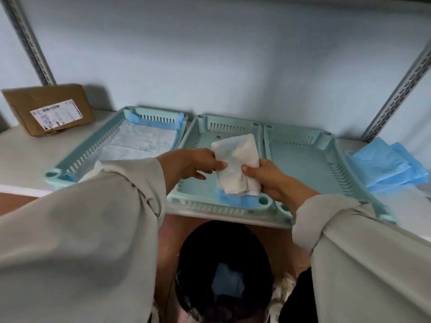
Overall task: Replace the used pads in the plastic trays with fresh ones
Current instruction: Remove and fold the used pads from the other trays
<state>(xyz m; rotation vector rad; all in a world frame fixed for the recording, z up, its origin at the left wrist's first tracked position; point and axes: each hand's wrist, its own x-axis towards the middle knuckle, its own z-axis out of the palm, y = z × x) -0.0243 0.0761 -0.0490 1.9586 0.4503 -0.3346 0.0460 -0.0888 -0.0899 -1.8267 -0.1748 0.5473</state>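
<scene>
Cardboard box point(47, 109) far L, blue pads point(387, 166) R

Shelf point(28, 157) bears three trays point(303, 164), box point(49, 108), blue pads point(389, 166).

A brown cardboard box point(47, 109) with a white label point(56, 114) leans at the back left of the white shelf point(21, 157). Slotted metal uprights point(396, 92) climb the pale wall. Below the shelf sits a black bin point(224, 271).
</scene>
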